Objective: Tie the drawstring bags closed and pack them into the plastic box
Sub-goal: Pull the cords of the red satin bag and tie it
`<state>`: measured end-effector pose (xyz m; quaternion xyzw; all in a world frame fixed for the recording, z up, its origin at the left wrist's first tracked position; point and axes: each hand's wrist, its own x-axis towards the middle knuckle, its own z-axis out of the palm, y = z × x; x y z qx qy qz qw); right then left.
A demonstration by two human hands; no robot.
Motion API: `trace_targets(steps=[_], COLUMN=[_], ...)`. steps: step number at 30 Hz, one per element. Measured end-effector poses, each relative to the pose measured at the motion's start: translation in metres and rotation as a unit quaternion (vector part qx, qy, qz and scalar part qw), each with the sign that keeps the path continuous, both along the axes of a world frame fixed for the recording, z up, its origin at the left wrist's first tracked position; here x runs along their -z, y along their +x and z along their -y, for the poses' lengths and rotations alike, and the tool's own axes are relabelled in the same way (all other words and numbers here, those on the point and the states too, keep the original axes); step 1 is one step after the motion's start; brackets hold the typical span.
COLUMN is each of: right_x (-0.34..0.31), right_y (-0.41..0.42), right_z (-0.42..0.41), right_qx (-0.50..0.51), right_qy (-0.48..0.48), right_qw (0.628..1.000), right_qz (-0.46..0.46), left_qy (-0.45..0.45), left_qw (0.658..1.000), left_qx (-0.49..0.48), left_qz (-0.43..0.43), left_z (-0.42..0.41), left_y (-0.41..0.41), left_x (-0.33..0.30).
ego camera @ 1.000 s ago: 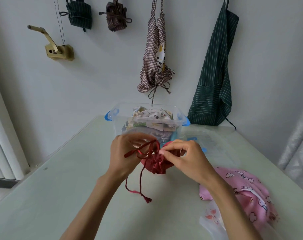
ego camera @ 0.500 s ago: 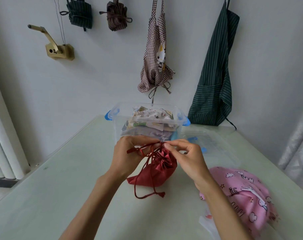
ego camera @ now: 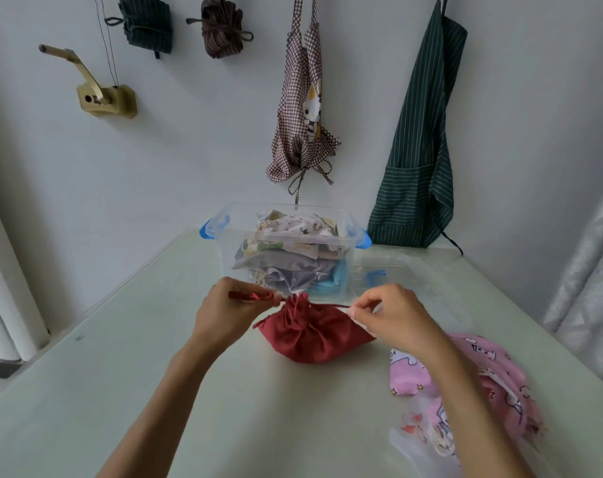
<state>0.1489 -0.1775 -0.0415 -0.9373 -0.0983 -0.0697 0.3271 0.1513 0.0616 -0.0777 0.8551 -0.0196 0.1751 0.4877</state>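
Bag (ego camera: 310,336) on table (ego camera: 86,391) btwn hands, box (ego camera: 348,232) behind, bag pile (ego camera: 493,381) right.

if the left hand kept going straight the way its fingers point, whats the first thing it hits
Most likely the red bag's gathered neck: the left hand points right along the cord it pinches, toward the right hand. Depth is hard to judge.

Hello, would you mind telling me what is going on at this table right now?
A person is tying a red drawstring bag shut on the table. The left hand and right hand each pinch an end of the cord and pull outward, with the neck gathered. The clear plastic box behind already holds several bags. Pink printed bags lie to the right, not yet packed.
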Motion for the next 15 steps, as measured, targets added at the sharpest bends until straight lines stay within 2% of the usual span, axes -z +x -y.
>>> trace_targets(steps=[2,5,7,10,13,15], right_x=[-0.012,-0.01,-0.001,0.007,0.016,0.023], right_y=[-0.008,-0.014,-0.01,-0.003,0.0,0.004], right_z=[0.008,0.008,0.0,-0.006,-0.01,-0.013], right_qx=[-0.096,-0.181,-0.167,-0.09,-0.068,-0.064], right_qy=[0.032,-0.023,-0.046,-0.065,-0.075,-0.097], right_qw=[0.99,0.965,0.966,0.978,0.968,0.962], right_qz=[-0.102,-0.189,-0.19,-0.178,-0.228,-0.247], left_qy=[0.046,0.097,0.11,0.188,0.209,0.237], left_qw=[0.995,0.979,0.974,0.952,0.938,0.935], left_qx=[0.041,0.085,0.093,0.112,0.118,0.123], left_qz=[-0.079,-0.159,-0.177,-0.212,-0.25,-0.235], left_z=[-0.002,-0.005,-0.008,-0.011,-0.004,0.002], left_y=[0.0,-0.003,-0.006,-0.006,-0.004,-0.001], left_x=[0.001,-0.005,-0.012,-0.011,-0.001,0.006])
